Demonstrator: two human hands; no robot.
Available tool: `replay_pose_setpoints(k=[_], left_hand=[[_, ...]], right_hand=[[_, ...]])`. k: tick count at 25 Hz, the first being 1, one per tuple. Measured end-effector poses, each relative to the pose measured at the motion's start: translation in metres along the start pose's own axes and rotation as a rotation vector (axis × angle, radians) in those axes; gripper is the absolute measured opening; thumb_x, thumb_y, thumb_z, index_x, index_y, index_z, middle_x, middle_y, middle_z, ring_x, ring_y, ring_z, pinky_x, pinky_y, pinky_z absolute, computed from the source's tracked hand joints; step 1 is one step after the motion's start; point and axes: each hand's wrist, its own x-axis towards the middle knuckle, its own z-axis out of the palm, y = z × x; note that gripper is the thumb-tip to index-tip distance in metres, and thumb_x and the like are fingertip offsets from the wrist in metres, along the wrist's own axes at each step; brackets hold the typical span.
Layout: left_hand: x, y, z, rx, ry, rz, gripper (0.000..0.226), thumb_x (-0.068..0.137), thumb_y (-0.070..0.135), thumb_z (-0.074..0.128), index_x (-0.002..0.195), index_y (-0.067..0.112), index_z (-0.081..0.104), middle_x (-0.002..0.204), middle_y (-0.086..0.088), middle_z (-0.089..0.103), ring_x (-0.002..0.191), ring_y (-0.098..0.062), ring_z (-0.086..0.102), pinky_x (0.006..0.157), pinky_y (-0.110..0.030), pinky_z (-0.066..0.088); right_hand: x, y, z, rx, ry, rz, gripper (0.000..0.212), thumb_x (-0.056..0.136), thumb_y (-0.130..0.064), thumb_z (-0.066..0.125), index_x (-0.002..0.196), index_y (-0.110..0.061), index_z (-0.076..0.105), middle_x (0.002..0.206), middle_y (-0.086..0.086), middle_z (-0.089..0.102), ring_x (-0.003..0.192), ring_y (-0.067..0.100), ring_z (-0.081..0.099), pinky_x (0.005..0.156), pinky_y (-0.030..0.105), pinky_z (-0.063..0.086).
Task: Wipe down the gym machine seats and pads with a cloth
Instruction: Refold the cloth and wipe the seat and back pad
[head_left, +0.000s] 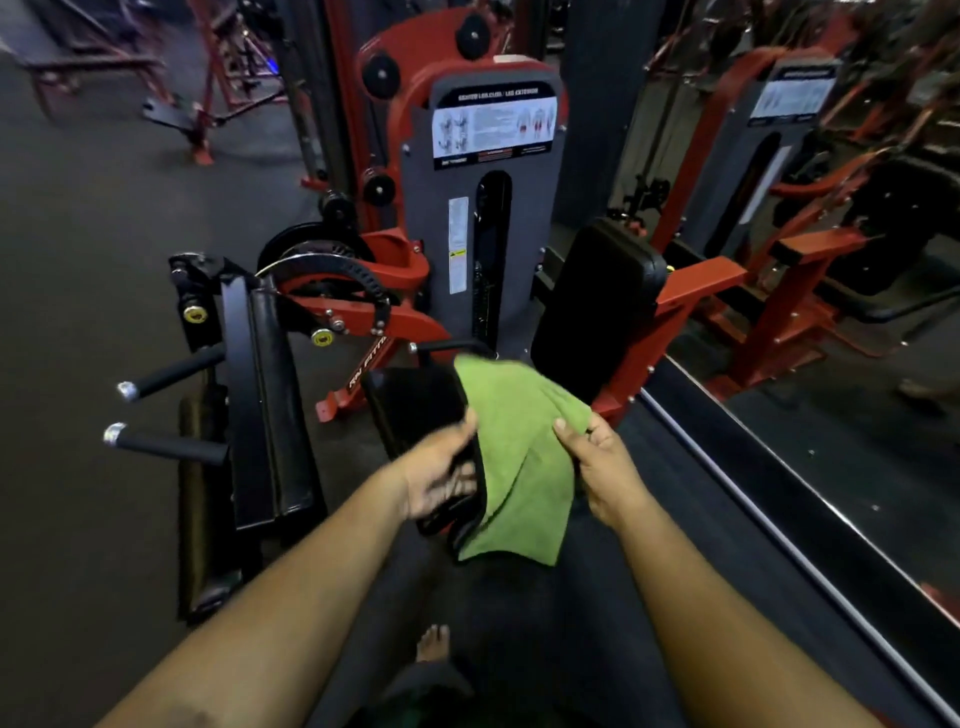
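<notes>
Head view is looking down on a seated leg curl / leg extension machine (483, 208) in red and grey, filling the middle of the frame. A green cloth (514, 457) is lying draped over the black seat pad (415, 410) at centre frame, covering its right half and hanging past its near edge. The left hand (441, 467) is holding the seat pad's near left side, thumb on top beside the cloth's edge and fingers curling under the pad's rim, so its grip is closing on the pad. The right hand (605, 467) is pinching the cloth's right edge, thumb pressing on the green fabric and fingers tucking behind it, so its grip is clamping on the cloth. Just above and right of the cloth, the black back pad (597, 306) is standing tilted on its red frame. In the left of the frame a long black leg pad (270, 400) is running down toward the bottom, with two black handles (166, 405) with silver caps sticking out to the left. The grey weight-stack shroud is carrying an instruction placard (493, 127) in the upper centre. A mirror (810, 260) is taking up the right side of the frame, reflecting the machine. A bare foot (434, 642) is showing on the dark floor (78, 312) at bottom centre.
</notes>
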Motion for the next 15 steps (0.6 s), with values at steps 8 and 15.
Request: replay_pose_setpoints(k=[8, 15], left_hand=[[0.076, -0.034, -0.023, 0.264, 0.416, -0.01, 0.027, 0.092, 0.02, 0.073, 0.115, 0.014, 0.06, 0.105, -0.013, 0.073, 0.088, -0.021, 0.073, 0.074, -0.037, 0.061], [0.175, -0.013, -0.068, 0.963, 0.262, 0.123, 0.056, 0.077, 0.018, 0.083, 0.129, 0.025, 0.064, 0.125, 0.003, 0.066, 0.117, -0.017, 0.06, 0.092, -0.021, 0.046]], right_hand=[[0.084, 0.031, -0.055, -0.722, 0.24, 0.139, 0.025, 0.092, -0.025, 0.072, 0.112, -0.015, 0.06, 0.105, 0.011, 0.071, 0.095, 0.028, 0.069, 0.084, 0.043, 0.058], [0.184, 0.04, -0.05, -1.218, -0.125, 0.092, 0.065, 0.075, -0.013, 0.084, 0.131, -0.024, 0.052, 0.118, -0.002, 0.048, 0.112, 0.02, 0.053, 0.09, 0.029, 0.045]])
